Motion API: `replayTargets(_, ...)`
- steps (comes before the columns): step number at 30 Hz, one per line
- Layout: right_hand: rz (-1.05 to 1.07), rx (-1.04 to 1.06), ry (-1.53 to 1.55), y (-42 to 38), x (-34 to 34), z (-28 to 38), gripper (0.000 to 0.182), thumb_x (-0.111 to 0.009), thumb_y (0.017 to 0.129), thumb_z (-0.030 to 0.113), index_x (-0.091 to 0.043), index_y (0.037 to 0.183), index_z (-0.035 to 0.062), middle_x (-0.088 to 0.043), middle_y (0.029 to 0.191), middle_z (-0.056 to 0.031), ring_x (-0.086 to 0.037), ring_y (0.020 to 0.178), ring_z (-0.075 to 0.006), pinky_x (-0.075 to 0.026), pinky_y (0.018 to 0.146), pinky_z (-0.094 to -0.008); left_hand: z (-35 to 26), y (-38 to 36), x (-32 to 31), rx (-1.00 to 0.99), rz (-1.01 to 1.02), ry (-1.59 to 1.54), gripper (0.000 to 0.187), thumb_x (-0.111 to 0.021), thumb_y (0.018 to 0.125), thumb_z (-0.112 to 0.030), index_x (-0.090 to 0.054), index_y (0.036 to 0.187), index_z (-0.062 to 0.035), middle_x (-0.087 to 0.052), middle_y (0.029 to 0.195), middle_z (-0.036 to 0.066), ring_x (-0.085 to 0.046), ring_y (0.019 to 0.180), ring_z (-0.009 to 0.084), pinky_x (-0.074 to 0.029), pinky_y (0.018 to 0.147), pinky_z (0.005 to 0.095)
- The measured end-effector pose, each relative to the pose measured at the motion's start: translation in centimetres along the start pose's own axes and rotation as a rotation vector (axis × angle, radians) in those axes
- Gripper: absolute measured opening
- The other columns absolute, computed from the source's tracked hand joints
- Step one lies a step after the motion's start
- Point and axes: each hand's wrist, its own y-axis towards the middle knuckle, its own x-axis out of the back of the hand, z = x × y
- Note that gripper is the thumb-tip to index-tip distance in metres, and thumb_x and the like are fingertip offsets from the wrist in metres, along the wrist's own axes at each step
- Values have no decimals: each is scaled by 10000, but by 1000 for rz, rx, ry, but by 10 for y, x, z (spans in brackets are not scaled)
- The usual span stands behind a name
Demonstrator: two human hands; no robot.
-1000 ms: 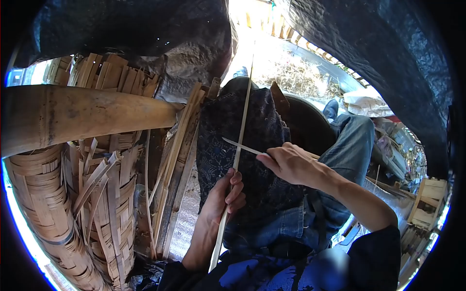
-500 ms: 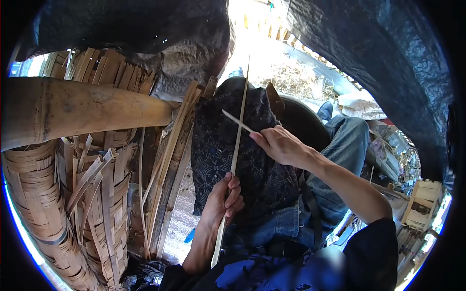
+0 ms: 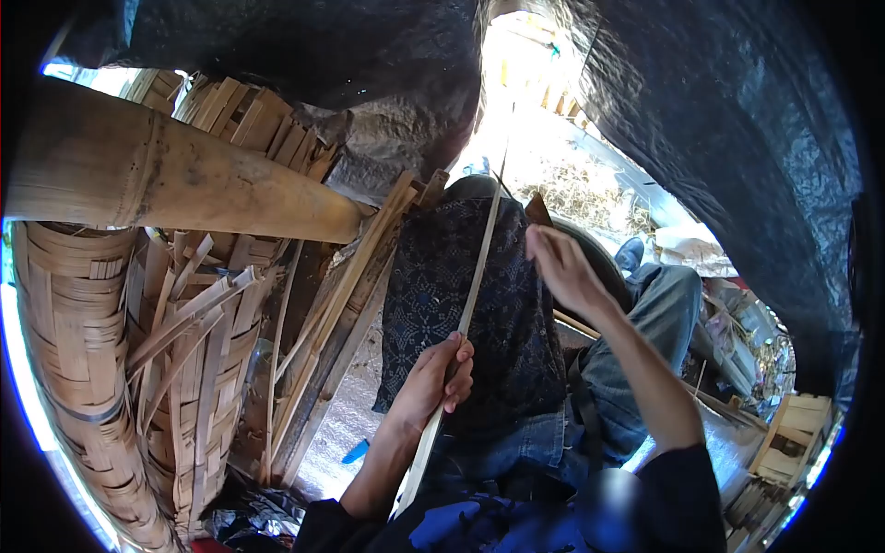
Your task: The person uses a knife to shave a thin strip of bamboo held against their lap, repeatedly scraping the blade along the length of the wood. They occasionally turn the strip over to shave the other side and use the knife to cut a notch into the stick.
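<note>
Left hand [image 3: 433,382] has its grip closed around the lower part of a long thin bamboo strip [image 3: 475,286], which runs from near my lap up across the dark patterned cloth [image 3: 452,304] over my knee. Right hand [image 3: 564,270] is higher up, just right of the strip near its upper stretch; I can't tell whether its grip is pinching anything, no blade visible from here. To the left: thick bamboo pole [image 3: 184,180] lying across, woven bamboo basket [image 3: 78,341] below it, loose bamboo slats [image 3: 341,304] leaning beside the cloth.
</note>
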Motion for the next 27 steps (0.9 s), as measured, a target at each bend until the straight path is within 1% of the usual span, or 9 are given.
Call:
replayTargets(2, 48, -253, 299, -23, -15, 24, 617, -354, 938, 594, -608, 820, 44, -375, 561, 49, -371, 501, -72, -290, 482, -270, 4, 4, -6, 22, 3, 59, 356, -306, 1015, -352, -441, 801, -102, -357, 464, -36, -339, 326, 79, -283, 350, 197)
replayTargets(4, 9, -113, 404, -25, -29, 28, 517, -451, 940, 515, -607, 817, 37, -374, 539, 54, -354, 476, -56, -288, 469, -255, 5, 4, -18, -57, -57, 532, 380, -320, 1011, -360, -477, 828, -66, -413, 496, -19, -378, 362, 80, -324, 376, 198)
replayTargets(6, -82, 17, 402, -21, -35, 29, 476, -482, 940, 482, -601, 818, 37, -366, 528, 59, -344, 461, -49, -284, 455, -249, 3, 1, -25, -59, -51, 530, 388, -327, 1010, -363, -487, 839, -54, -435, 515, -8, -396, 389, 79, -343, 396, 199)
replayTargets(8, 9, -171, 713, -13, -31, 35, 413, -515, 939, 430, -591, 824, 41, -344, 514, 68, -323, 438, -37, -274, 426, -236, 0, -6, -24, -84, -63, 520, 397, -334, 1008, -366, -497, 850, -41, -457, 535, 3, -414, 417, 77, -363, 415, 200)
replayTargets(11, 46, -136, 744, 1, -19, 36, 397, -513, 943, 416, -577, 824, 43, -342, 520, 68, -320, 436, -32, -266, 411, -227, 3, -22, -9, 6, -6, 257, 395, -344, 1007, -367, -507, 869, -35, -454, 556, 7, -431, 462, 71, -375, 438, 209)
replayTargets(13, 91, -95, 675, 5, -16, 30, 404, -506, 948, 411, -562, 840, 26, -367, 524, 46, -362, 435, -63, -295, 419, -254, 7, -24, 0, -19, 17, 402, 411, -336, 1007, -384, -523, 921, -28, -438, 596, -22, -430, 499, 59, -390, 477, 202)
replayTargets(16, -193, 138, 197, -6, -17, 10, 408, -450, 979, 352, -518, 819, -17, -466, 527, -86, -468, 434, -216, -364, 461, -370, 14, -23, -13, -83, -151, 525, 391, -341, 1009, -360, -524, 919, -27, -397, 580, -35, -396, 469, 59, -348, 433, 199)
replayTargets(19, -95, 253, 73, -54, -6, 9, 377, -431, 989, 278, -491, 758, -14, -484, 531, -151, -491, 430, -283, -373, 461, -392, 15, -19, -21, -90, -247, 613, 357, -355, 1009, -332, -526, 935, -28, -380, 581, -43, -363, 472, 54, -329, 446, 203)
replayTargets(27, 14, 391, -141, -94, 4, 21, 330, -492, 963, 220, -469, 717, 1, -462, 512, -174, -487, 421, -315, -356, 435, -408, 11, -11, 4, 144, 76, -177, 326, -385, 990, -392, -501, 981, -88, -395, 652, -26, -395, 580, 99, -352, 564, 240)
